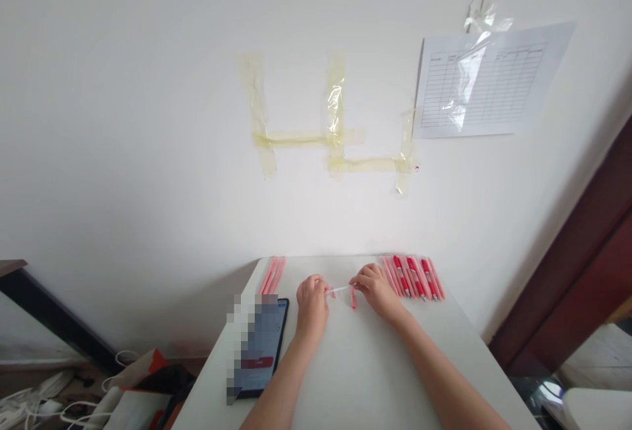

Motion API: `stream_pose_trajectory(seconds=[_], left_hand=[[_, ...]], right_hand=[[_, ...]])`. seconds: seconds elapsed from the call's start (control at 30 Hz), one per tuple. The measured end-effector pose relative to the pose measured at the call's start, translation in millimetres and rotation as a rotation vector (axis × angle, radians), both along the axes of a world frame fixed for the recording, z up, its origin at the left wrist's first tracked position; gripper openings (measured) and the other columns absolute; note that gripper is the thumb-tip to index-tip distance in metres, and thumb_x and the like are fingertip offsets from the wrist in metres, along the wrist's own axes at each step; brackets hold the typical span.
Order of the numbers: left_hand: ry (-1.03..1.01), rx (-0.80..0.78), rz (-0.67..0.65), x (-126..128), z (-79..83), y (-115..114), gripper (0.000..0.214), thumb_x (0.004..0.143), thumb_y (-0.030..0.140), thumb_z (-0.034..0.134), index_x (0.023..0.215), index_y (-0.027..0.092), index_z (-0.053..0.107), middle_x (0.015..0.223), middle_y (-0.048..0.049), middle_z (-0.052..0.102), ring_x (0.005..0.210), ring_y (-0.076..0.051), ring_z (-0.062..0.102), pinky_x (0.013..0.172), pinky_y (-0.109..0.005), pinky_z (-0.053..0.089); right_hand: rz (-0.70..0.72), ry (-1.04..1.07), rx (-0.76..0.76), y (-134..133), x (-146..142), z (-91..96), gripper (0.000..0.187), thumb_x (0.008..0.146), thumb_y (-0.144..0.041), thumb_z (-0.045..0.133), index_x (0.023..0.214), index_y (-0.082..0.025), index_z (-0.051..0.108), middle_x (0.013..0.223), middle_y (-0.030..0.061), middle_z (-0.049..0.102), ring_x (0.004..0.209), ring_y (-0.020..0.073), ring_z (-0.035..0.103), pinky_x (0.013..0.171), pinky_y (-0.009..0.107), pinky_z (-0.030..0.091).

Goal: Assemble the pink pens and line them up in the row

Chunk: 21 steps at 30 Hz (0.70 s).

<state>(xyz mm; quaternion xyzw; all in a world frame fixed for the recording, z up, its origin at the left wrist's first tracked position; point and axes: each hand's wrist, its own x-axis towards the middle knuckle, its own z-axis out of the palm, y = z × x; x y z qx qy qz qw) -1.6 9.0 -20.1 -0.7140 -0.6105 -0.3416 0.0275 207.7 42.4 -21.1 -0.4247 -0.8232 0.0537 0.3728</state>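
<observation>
My left hand [312, 299] and my right hand [375, 287] rest near the far middle of a small white table [365, 371], both pinched on the ends of a thin clear pen refill [340, 290] held between them. A small red pen part [353, 297] lies just below the right fingertips. To the right, several red and pink pens [413, 277] lie in a row by the far edge. A few pink pen barrels [272, 274] lie at the far left corner.
A phone [261, 346] lies screen-up on the table's left side. The table stands against a white wall with tape strips [336, 120] and a printed sheet [486, 81]. Cables and bags [89, 397] are on the floor at left; a dark wooden door frame [577, 272] rises at right.
</observation>
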Motion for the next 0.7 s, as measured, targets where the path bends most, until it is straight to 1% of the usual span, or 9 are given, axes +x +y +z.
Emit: stream_pose_trajectory(seconds=[0.23, 0.5, 0.63, 0.7], left_hand=[[-0.009, 0.009, -0.029, -0.4, -2.4, 0.6, 0.020, 0.091, 0.010, 0.051, 0.088, 0.020, 0.067, 0.112, -0.0067, 0.063, 0.108, -0.022, 0.059, 0.102, -0.043, 0.046], [-0.016, 0.013, 0.000, 0.0, -2.3, -0.4, 0.019, 0.089, 0.011, 0.054, 0.089, 0.022, 0.069, 0.112, -0.0064, 0.063, 0.108, -0.022, 0.060, 0.100, -0.043, 0.048], [-0.014, 0.035, -0.011, -0.4, -2.3, -0.2, 0.021, 0.090, 0.014, 0.053, 0.100, 0.024, 0.070, 0.114, -0.0064, 0.062, 0.109, -0.022, 0.060, 0.102, -0.044, 0.048], [-0.003, 0.031, 0.013, -0.9, -1.6, -0.6, 0.023, 0.091, 0.016, 0.053, 0.106, 0.024, 0.069, 0.116, -0.0068, 0.061, 0.111, -0.022, 0.059, 0.104, -0.046, 0.047]], right_hand=[[0.015, -0.021, -0.007, 0.6, 0.5, 0.4, 0.022, 0.094, -0.011, 0.061, 0.098, -0.024, 0.077, 0.092, 0.0063, 0.068, 0.104, 0.0271, 0.054, 0.094, 0.044, 0.046], [0.002, -0.029, -0.020, 1.5, 1.7, -1.7, 0.019, 0.093, -0.013, 0.062, 0.098, -0.024, 0.077, 0.092, 0.0070, 0.068, 0.104, 0.0271, 0.053, 0.094, 0.044, 0.046], [-0.011, -0.028, -0.025, 4.1, 3.3, -5.2, 0.017, 0.093, -0.014, 0.064, 0.099, -0.024, 0.076, 0.093, 0.0070, 0.068, 0.105, 0.0269, 0.053, 0.094, 0.043, 0.046], [-0.024, -0.025, -0.029, 5.9, 5.0, -6.9, 0.017, 0.094, -0.015, 0.064, 0.099, -0.024, 0.076, 0.093, 0.0069, 0.068, 0.105, 0.0266, 0.053, 0.093, 0.041, 0.046]])
